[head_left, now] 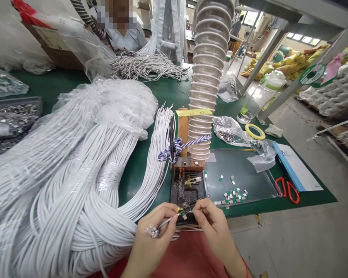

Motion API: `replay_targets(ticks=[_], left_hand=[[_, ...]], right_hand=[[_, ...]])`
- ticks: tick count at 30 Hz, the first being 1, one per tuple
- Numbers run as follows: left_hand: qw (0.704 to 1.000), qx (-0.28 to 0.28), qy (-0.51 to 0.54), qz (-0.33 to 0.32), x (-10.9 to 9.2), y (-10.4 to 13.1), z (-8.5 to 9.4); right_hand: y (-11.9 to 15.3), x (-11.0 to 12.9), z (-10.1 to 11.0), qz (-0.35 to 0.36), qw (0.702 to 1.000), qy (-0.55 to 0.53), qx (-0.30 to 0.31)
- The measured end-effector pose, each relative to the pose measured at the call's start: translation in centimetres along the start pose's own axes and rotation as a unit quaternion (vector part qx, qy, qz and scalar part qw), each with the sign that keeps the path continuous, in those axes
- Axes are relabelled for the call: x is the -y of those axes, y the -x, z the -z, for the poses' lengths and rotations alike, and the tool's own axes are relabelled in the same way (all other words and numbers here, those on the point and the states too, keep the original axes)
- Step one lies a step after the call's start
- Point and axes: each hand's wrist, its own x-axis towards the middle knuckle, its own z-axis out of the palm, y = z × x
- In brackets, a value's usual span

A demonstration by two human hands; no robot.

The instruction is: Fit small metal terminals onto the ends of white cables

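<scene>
My left hand (pixel 158 227) is closed round white cables (pixel 164 222), whose cut ends show between the fingers. At its fingertips is a small green circuit board (pixel 183 213), below the tip of an upright soldering iron (pixel 182 133) with a wooden handle. My right hand (pixel 213 226) is pinched just right of the board, on a thin light strand too small to identify. Blue-and-white cord (pixel 175 148) ties the iron to its stand. Loose green-and-silver boards (pixel 234 195) lie on a dark tray (pixel 246 166) to the right.
Bundled white cables (pixel 87 200) fill the left side. A ribbed hose (pixel 205 77) rises behind the iron. To the right are red scissors (pixel 288 190), yellow tape (pixel 255 131), a water bottle (pixel 261 96) and a blue-edged board (pixel 298 168). Another person (pixel 126 36) sits across the table.
</scene>
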Motion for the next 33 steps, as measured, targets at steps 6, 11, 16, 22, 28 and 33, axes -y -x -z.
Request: replay_targets(ticks=[6,11,16,22,28,33], left_hand=[[1.000,0.006,-0.023,0.006,-0.5,-0.7,0.1],[1.000,0.007,-0.020,-0.002,-0.7,-0.9,0.3],[1.000,-0.007,-0.010,-0.007,-1.0,-1.2,0.4],[1.000,-0.015,-0.008,-0.004,-1.2,-1.0,0.4],[1.000,-0.017,-0.004,-0.012,-1.0,-0.9,0.4],[1.000,-0.007,0.005,0.009,-0.6,-0.8,0.7]], right_hand=[[-0.9,0.4,-1.0,0.041,0.999,0.006,-0.029],[-1.3,0.5,-1.5,0.074,0.996,-0.032,-0.043],[-1.2,0.6,-1.6,0.065,0.994,-0.067,-0.046],[-1.3,0.8,-1.7,0.068,0.993,-0.086,-0.054],[-1.5,0.7,-1.8,0.079,0.992,-0.081,-0.053],[-1.3,0.3,-1.6,0.084,0.993,-0.068,-0.041]])
